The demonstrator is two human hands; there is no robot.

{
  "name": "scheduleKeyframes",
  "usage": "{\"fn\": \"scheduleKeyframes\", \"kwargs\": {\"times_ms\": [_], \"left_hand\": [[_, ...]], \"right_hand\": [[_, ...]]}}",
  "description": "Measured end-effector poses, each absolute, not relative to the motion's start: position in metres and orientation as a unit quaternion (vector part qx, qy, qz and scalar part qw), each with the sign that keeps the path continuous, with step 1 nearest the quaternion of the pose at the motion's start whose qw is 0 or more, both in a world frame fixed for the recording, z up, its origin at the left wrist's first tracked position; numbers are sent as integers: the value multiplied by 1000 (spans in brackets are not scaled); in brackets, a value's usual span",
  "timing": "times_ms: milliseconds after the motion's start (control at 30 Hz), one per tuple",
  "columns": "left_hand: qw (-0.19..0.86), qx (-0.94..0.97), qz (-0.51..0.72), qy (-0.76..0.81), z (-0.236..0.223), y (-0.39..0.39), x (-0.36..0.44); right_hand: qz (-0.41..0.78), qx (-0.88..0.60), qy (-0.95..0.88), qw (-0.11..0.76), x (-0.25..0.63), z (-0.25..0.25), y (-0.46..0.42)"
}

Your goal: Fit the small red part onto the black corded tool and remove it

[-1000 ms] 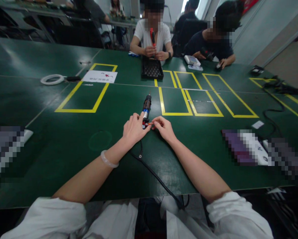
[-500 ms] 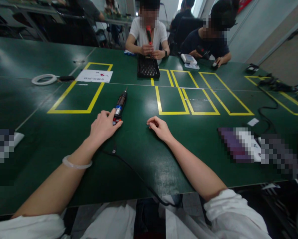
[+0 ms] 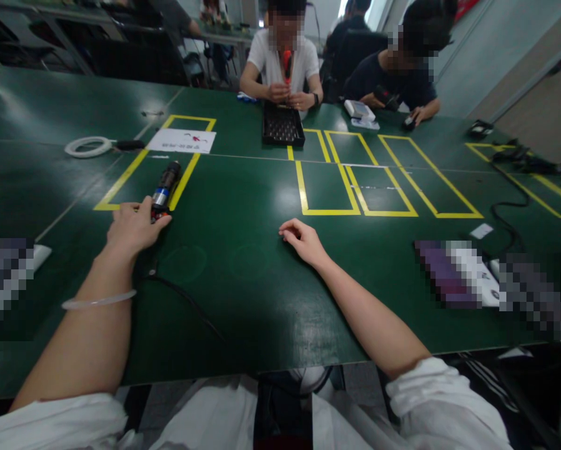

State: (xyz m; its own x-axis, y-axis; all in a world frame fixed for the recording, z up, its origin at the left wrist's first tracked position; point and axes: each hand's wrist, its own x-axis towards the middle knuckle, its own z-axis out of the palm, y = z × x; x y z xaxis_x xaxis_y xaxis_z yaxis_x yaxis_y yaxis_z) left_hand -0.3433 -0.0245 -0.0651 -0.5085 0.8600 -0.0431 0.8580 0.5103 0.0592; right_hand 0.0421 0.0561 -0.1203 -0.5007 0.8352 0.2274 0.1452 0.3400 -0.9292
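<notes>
My left hand point(image 3: 133, 230) grips the rear end of an electric screwdriver point(image 3: 162, 189), dark with a blue and silver band. The screwdriver lies low over the right side of the left yellow-taped rectangle point(image 3: 185, 181), its front pointing away from me. A black cord point(image 3: 187, 299) trails from behind it towards the table's near edge. My right hand point(image 3: 303, 240) rests on the green table point(image 3: 262, 300), its fingers loosely curled in towards the thumb, with nothing seen in them.
A white printed sheet point(image 3: 182, 141) lies across the left rectangle, beside a coiled white cable point(image 3: 88, 147). Across the table, a co-worker holds a red screwdriver point(image 3: 287, 65) over a black tray point(image 3: 283, 128). Another person sits at right. A purple-and-white item point(image 3: 453, 275) lies right, partly pixelated.
My left hand has moved left with the electric screwdriver, from the middle of the table to the left taped rectangle, and the cord has followed. My right hand has stayed put.
</notes>
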Motion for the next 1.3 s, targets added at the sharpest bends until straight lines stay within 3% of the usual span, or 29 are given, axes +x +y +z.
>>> {"fn": "scheduleKeyframes", "kwargs": {"times_ms": [267,1033,1133,1300], "left_hand": [[-118,524,60,842,-64,-34,-314],[-121,512,91,845,-55,-32,-296],[-57,556,192,807,-57,-22,-279],[231,644,290,669,-64,-1,-221]], "right_hand": [[463,-339,-732,366,41,-117,55],[457,-337,-740,360,41,-114,53],[456,-337,-740,361,41,-116,53],[456,-338,-740,361,40,-117,55]]}}
